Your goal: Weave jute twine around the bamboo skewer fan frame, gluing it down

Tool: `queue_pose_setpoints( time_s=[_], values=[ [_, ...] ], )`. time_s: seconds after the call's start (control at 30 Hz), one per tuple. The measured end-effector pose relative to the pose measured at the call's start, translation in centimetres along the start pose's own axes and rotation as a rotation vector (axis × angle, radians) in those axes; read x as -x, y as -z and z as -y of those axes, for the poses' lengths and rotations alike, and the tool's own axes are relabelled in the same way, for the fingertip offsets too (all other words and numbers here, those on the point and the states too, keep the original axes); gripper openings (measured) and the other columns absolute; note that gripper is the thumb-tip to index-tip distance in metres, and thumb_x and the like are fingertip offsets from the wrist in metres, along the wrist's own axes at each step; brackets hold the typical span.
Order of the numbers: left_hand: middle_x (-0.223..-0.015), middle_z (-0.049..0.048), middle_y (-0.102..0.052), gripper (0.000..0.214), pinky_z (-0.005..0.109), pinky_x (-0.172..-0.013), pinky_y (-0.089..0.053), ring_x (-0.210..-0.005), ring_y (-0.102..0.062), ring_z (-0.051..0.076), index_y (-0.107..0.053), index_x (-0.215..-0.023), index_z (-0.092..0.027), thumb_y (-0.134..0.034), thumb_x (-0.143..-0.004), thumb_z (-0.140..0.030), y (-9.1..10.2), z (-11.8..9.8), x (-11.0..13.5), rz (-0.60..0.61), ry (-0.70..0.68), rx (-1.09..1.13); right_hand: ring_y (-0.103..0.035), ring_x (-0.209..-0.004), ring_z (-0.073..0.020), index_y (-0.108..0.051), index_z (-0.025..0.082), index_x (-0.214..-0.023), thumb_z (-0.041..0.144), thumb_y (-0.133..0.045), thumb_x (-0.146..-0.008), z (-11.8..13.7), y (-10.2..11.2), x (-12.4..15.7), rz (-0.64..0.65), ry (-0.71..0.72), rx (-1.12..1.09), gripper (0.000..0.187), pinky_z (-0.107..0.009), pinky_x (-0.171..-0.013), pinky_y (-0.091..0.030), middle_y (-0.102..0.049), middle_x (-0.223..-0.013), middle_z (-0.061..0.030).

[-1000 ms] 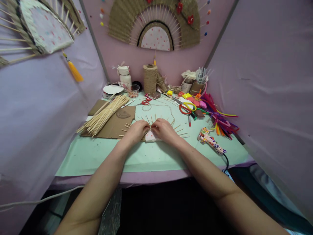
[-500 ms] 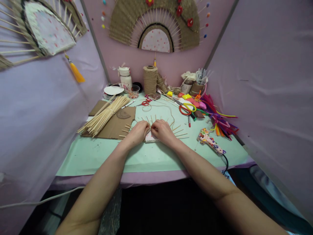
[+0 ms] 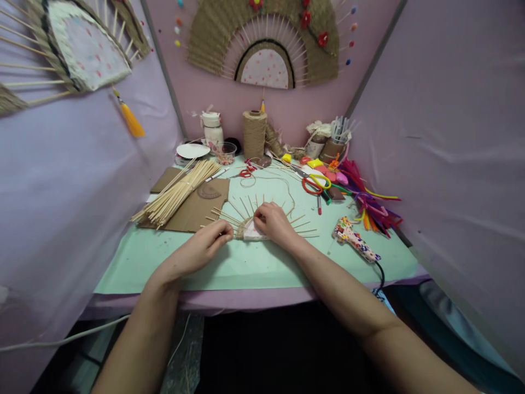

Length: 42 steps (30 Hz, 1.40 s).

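A small half-round fan (image 3: 251, 232) lies on the table in front of me, white with pink spots, with thin wooden sticks fanning out from its curved edge. Brown twine (image 3: 241, 229) lines the left part of that curve. My right hand (image 3: 271, 221) pinches the fan at its curved edge and covers much of its right half. Off the fan's lower left corner, my left hand (image 3: 213, 239) is closed with thumb and fingertips together; whatever they grip is too small to make out. A loose strand of twine (image 3: 292, 191) runs behind the right hand.
At left, a bundle of sticks (image 3: 180, 191) rests on cardboard (image 3: 211, 205). A glue gun (image 3: 355, 239) lies right, near pipe cleaners (image 3: 369, 202). Scissors (image 3: 312, 184), small red scissors (image 3: 245, 173) and a twine spool (image 3: 254, 134) are farther back. A larger fan (image 3: 264, 68) hangs behind.
My left hand has moved left and toward me, away from the fan's middle, uncovering its twine-lined left side. My right hand stays on the fan. The view has shifted slightly.
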<state>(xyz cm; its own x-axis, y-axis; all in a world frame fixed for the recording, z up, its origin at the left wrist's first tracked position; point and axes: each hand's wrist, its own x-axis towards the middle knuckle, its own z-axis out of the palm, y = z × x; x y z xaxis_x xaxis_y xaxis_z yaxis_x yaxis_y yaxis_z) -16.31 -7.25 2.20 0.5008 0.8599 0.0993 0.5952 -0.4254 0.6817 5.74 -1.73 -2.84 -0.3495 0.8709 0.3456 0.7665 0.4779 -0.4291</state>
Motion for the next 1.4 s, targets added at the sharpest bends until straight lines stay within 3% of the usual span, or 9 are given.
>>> queue_pose_setpoints(
  time_s=[0.23,0.4,0.53,0.7,0.83,0.93,1.1,1.23,1.4],
  values=[
    [-0.079,0.0057,-0.056,0.017,0.03,-0.069,-0.043,-0.074,-0.051,0.019,-0.057,-0.079,-0.022,-0.049,-0.09,-0.032,2.4,-2.3,4.4,0.138,-0.105,0.439,-0.052,-0.082,-0.0191,-0.064,0.018,-0.075,0.013,-0.056,-0.084,-0.3,0.0,0.1,-0.001,0.013,-0.009,0.013,-0.031,-0.078,-0.039,-0.063,-0.081,-0.005],
    [-0.07,0.0072,-0.053,0.013,0.035,-0.061,-0.041,-0.068,-0.048,0.022,-0.061,-0.077,-0.024,-0.056,-0.086,-0.033,2.7,-2.6,6.7,0.091,-0.208,0.746,-0.053,-0.084,-0.0192,-0.065,0.018,-0.077,0.013,-0.056,-0.085,-0.2,0.2,0.2,0.011,0.003,-0.029,0.013,-0.032,-0.081,-0.04,-0.063,-0.083,-0.0055],
    [-0.074,0.0059,-0.051,0.012,0.031,-0.06,-0.038,-0.068,-0.045,0.018,-0.058,-0.075,-0.021,-0.058,-0.084,-0.03,1.5,-2.5,5.1,-0.074,-0.072,0.854,-0.055,-0.085,-0.0195,-0.067,0.017,-0.082,0.016,-0.053,-0.088,-0.1,0.5,0.4,0.026,0.002,-0.04,0.015,-0.032,-0.081,-0.041,-0.065,-0.086,-0.0066],
    [-0.074,0.0015,-0.049,0.006,0.025,-0.056,-0.034,-0.062,-0.041,0.012,-0.051,-0.073,-0.019,-0.057,-0.076,-0.02,-0.7,-2.0,1.5,-0.143,0.124,1.078,-0.058,-0.094,-0.0211,-0.069,0.017,-0.099,0.013,-0.048,-0.089,-0.1,0.7,0.8,0.032,-0.019,-0.044,0.024,-0.033,-0.088,-0.042,-0.068,-0.095,-0.0085],
    [-0.075,0.001,-0.052,0.007,0.024,-0.057,-0.038,-0.064,-0.047,0.011,-0.049,-0.072,-0.018,-0.056,-0.074,-0.02,-2.0,-2.5,-0.2,-0.225,0.226,1.186,-0.055,-0.11,-0.0235,-0.061,0.015,-0.12,0.015,-0.046,-0.089,0.7,1.4,1.4,-0.152,-0.02,-0.113,0.035,-0.037,-0.097,-0.042,-0.059,-0.119,-0.0149],
    [-0.075,0.0009,-0.055,0.008,0.024,-0.062,-0.043,-0.068,-0.052,0.011,-0.048,-0.073,-0.018,-0.055,-0.075,-0.021,-2.7,-3.3,-1.0,-0.237,0.274,1.243,-0.057,-0.108,-0.0219,-0.063,0.017,-0.113,0.023,-0.046,-0.092,2.1,2.6,2.4,-0.213,-0.013,-0.303,0.028,-0.036,-0.095,-0.044,-0.061,-0.116,-0.0128],
    [-0.076,0.0014,-0.059,0.007,0.024,-0.066,-0.046,-0.07,-0.055,0.011,-0.051,-0.072,-0.018,-0.057,-0.076,-0.02,-4.1,-4.2,-2.0,-0.252,0.275,1.287,-0.065,-0.086,-0.0165,-0.068,0.021,-0.098,0.036,-0.056,-0.09,3.9,4.1,4.5,-0.032,-0.116,-0.72,0.021,-0.029,-0.074,-0.049,-0.072,-0.096,-0.004],
    [-0.076,0.0018,-0.06,0.008,0.022,-0.065,-0.045,-0.07,-0.056,0.01,-0.053,-0.073,-0.017,-0.059,-0.076,-0.02,-5.3,-4.7,-2.4,-0.234,0.294,1.336,-0.062,-0.073,-0.0152,-0.067,0.02,-0.083,0.034,-0.065,-0.082,3.4,4.7,5.7,-0.141,-0.207,-0.817,0.014,-0.028,-0.069,-0.048,-0.07,-0.082,-0.0026],
    [-0.074,0.0009,-0.06,0.01,0.022,-0.062,-0.043,-0.066,-0.056,0.01,-0.052,-0.073,-0.017,-0.062,-0.073,-0.02,-7.1,-5.6,-2.9,-0.226,0.358,1.363,-0.055,-0.065,-0.0129,-0.063,0.021,-0.083,0.037,-0.063,-0.084,2.5,6.4,6.8,-0.273,-0.28,-0.844,0.017,-0.026,-0.061,-0.045,-0.063,-0.074,-0.0001]
  ],
)
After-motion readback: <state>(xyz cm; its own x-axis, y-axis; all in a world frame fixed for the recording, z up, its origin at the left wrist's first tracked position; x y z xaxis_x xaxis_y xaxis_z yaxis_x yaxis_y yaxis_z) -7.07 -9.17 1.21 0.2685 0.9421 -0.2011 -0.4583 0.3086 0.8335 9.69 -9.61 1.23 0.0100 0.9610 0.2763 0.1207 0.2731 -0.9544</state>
